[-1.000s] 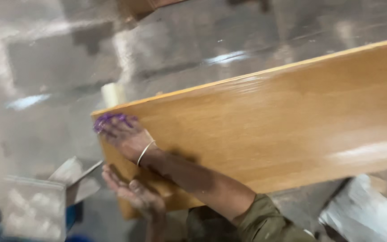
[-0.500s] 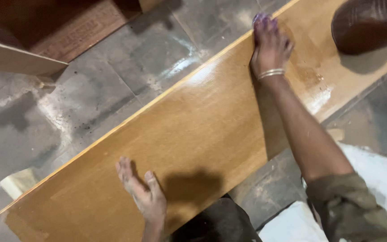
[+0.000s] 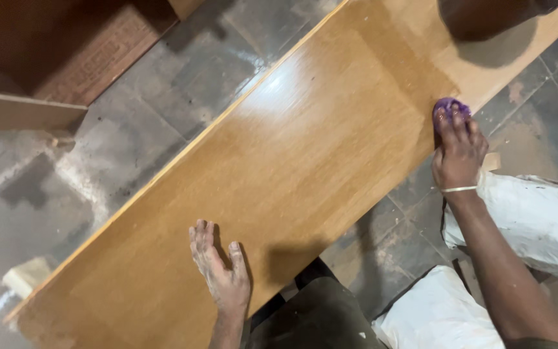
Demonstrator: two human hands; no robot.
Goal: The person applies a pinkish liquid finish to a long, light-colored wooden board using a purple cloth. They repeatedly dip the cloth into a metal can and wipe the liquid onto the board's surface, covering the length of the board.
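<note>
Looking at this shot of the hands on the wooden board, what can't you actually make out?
Head view only:
- Purple pad: mostly covered by the right hand, so its shape and material are unclear.
- Wooden board: both ends are cut off by the frame edges.
- Dark object at the top edge: cropped, cannot be identified.
- The board's near edge below the left hand: hidden by dark clothing.

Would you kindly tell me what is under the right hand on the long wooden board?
A purple pad shows under the right hand, pressed on the long glossy wooden board. Most of it is covered by the fingers.
</note>
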